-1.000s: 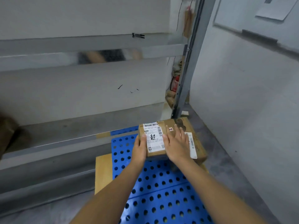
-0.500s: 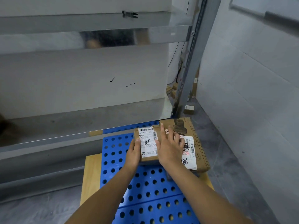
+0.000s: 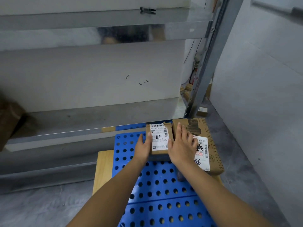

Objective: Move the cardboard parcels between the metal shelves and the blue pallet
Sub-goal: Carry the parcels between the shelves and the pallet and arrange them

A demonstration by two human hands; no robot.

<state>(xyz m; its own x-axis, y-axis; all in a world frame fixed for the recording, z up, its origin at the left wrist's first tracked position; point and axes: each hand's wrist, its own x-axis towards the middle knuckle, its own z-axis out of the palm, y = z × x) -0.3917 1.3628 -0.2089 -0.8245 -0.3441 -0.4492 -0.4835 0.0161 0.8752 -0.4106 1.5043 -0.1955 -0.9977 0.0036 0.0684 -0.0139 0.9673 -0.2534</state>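
Surroundings: grey concrete floor [image 3: 41,208], pale wall [image 3: 262,79] on the right, and a wooden board [image 3: 102,169] lying under the blue pallet [image 3: 157,190].
Metal shelves: lower shelf [image 3: 65,125] runs across just behind the pallet's far edge; upper shelf [image 3: 98,20] above it, its shiny front edge mirroring a blurred figure; a grey upright post [image 3: 206,63] stands at the right end.
Obstruction: a brown, blurred parcel [image 3: 8,122] sits at the far left of the lower shelf, well apart from the hands.
Clutter: small cardboard pieces [image 3: 186,92] and wires lie behind the post, too small to tell apart.
Small parcel: cardboard box [image 3: 159,138] with a white label, on the pallet's far end, touching the larger one.
Large parcel: flat box [image 3: 205,145] to its right, at the pallet's right edge, with a white label bearing red characters.
Left hand [image 3: 144,148]: fingers straight, pressed against the small parcel's left side.
Right hand [image 3: 182,145]: open and flat, palm down, covering the seam between the two parcels; fingers spread over the large parcel's top. Neither hand is curled around anything.
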